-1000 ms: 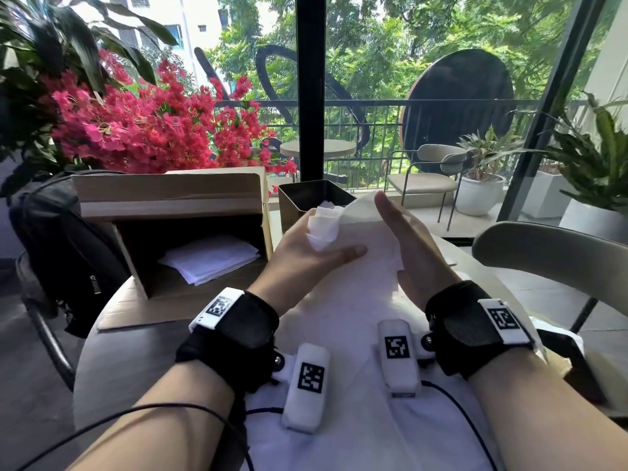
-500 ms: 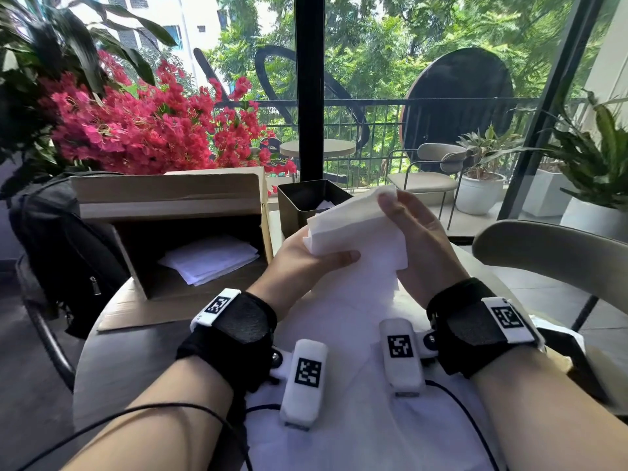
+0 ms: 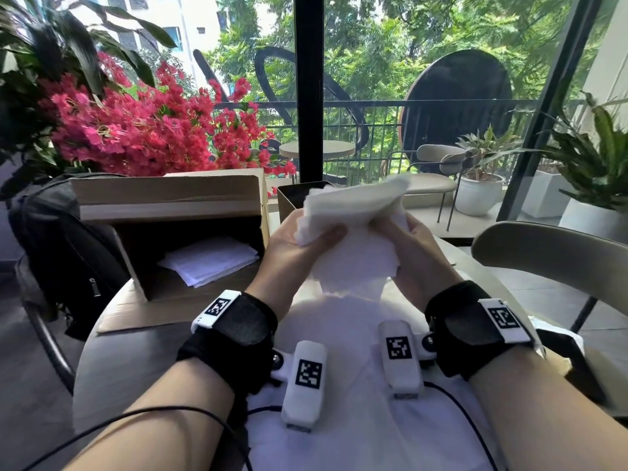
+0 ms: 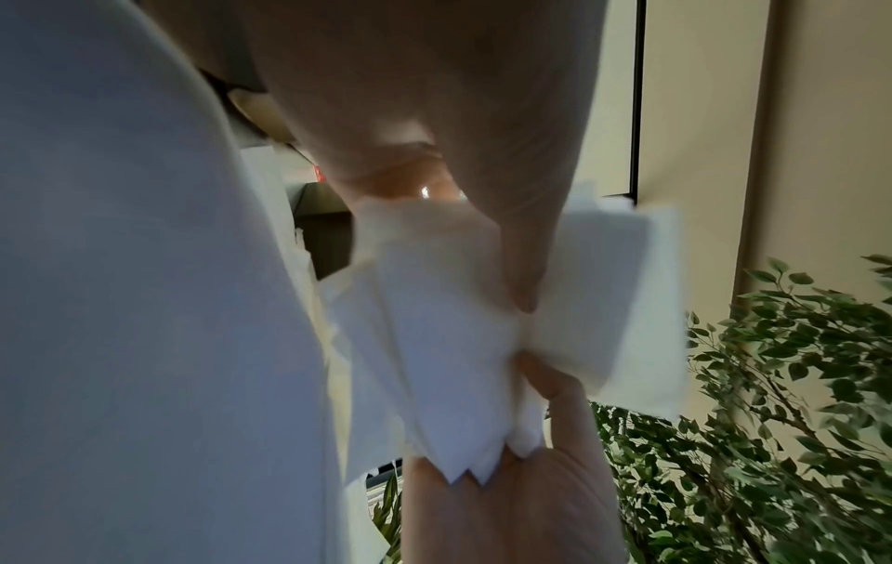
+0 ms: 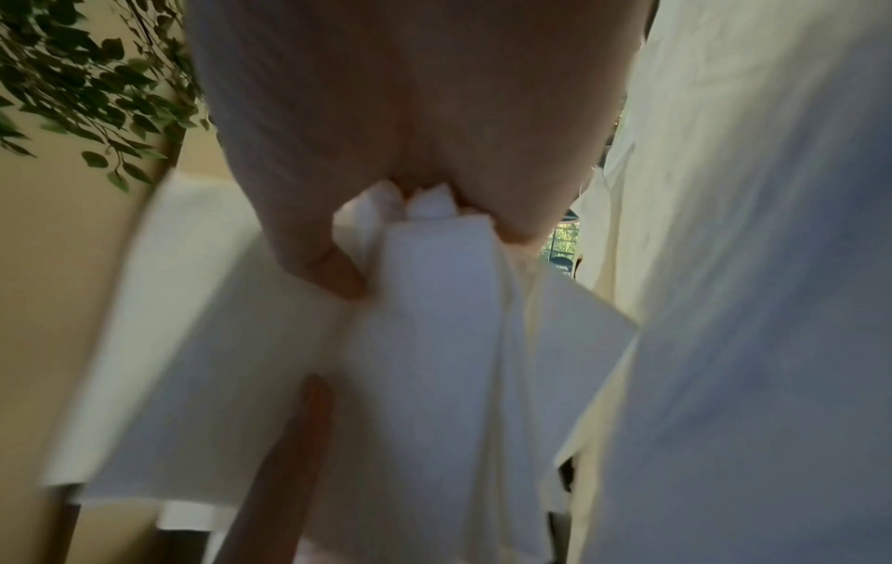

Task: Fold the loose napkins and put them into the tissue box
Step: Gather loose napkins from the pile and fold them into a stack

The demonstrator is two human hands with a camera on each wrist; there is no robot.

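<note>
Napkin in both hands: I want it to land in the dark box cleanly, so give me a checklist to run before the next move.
1. Left hand grips the napkin: ok.
2. Right hand grips it too: ok.
3. Napkin folded flat and neat: not ok, it looks bunched and uneven.
4. Napkin clear of the table: ok, held in the air.
5. Dark box open at the top: ok, though the napkin hides part of it.
6. Room left inside the box: cannot tell.
</note>
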